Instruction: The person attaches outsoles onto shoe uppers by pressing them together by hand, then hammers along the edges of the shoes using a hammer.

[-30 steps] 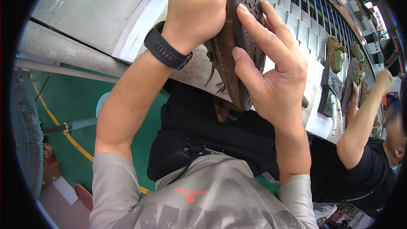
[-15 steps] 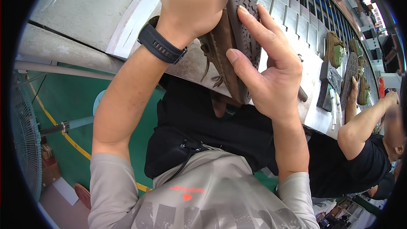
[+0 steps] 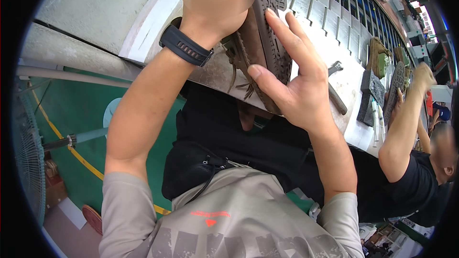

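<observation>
A brown shoe [image 3: 260, 28] with a dark treaded sole and hanging laces is held up on edge over a grey workbench [image 3: 330, 28]. My left hand [image 3: 217, 2], with a black watch on the wrist, grips the shoe's upper from the left. My right hand [image 3: 291, 83] lies flat against the sole, fingers spread and pressing it, thumb hooked under the lower edge. The shoe's toe end is cut off by the top of the picture.
A metal tool with a dark handle [image 3: 334, 91] lies on the bench right of my hand. Further right, more shoes and soles [image 3: 375, 74] stand on the bench, where another person [image 3: 411, 162] in a black shirt reaches. Green floor and a fan [image 3: 26, 162] are at left.
The shoe and both hands have shifted slightly up and left. My right fingers have spread further up the sole. The other person's arm has risen toward the bench.
</observation>
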A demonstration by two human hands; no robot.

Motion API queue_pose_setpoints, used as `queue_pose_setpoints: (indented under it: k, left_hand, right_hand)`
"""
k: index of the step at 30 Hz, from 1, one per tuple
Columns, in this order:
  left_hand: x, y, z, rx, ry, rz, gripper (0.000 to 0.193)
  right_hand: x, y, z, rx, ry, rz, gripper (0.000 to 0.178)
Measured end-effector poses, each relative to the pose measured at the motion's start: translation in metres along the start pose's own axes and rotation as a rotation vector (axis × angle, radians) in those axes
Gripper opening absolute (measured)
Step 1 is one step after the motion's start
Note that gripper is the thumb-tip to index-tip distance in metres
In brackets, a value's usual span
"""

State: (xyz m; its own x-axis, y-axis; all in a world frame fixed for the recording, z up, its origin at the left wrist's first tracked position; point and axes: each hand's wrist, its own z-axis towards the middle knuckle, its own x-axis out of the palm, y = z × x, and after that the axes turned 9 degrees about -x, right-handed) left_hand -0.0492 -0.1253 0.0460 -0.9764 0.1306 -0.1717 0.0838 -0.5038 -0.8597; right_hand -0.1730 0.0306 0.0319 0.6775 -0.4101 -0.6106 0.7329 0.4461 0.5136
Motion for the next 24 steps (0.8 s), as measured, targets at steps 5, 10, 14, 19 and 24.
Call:
queue_pose_setpoints:
  k: [5, 10, 14, 19, 24]
  left_hand:
    - [-0.001, -0.001, -0.001, -0.016, -0.014, 0.016, 0.056]
    - [0.000, -0.003, -0.004, 0.008, -0.044, 0.032, 0.057]
    - [-0.003, 0.001, -0.003, -0.016, 0.015, 0.041, 0.055]
    - [-0.009, 0.006, -0.003, -0.013, 0.111, 0.204, 0.055]
    - [-0.006, 0.014, -0.005, -0.066, 0.074, 0.155, 0.051]
  right_hand:
    - [0.004, -0.013, -0.009, -0.002, -0.022, 0.149, 0.069]
    - [0.004, -0.012, -0.011, -0.010, -0.027, 0.153, 0.066]
    - [0.000, -0.007, -0.006, -0.016, 0.038, 0.014, 0.063]
    - [-0.001, -0.028, -0.018, 0.032, 0.076, 0.181, 0.071]
    - [-0.009, -0.034, -0.040, 0.346, 0.034, 0.633, 0.082]
